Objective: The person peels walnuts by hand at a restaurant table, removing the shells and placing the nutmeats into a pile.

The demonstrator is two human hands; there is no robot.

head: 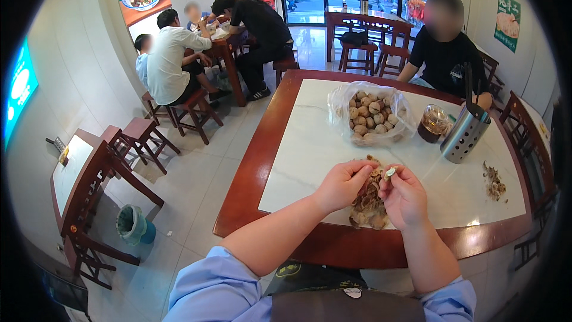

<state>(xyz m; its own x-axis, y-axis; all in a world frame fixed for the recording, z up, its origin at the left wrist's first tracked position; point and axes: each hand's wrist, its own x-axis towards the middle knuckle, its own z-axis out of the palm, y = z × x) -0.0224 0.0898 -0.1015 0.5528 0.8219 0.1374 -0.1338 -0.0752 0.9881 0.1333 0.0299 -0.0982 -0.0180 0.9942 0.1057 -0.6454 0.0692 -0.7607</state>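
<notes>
My right hand (404, 197) holds a small pale piece of walnut kernel (390, 172) between thumb and fingertips. Beside it, my left hand (342, 185) has its thumb and fingers pinched together; whether something small is between them cannot be seen. Both hands are above a heap of walnut shells and skins (368, 214) near the table's front edge. Farther back, a clear plastic bag (404, 118) stands full of whole walnuts (368, 114).
A glass jar of dark sauce (432, 125) and a perforated metal chopstick holder (464, 136) stand right of the bag. More shell scraps (494, 183) lie at the right. A person (447, 49) sits across the wood-edged table (250, 174). Several people sit at another table.
</notes>
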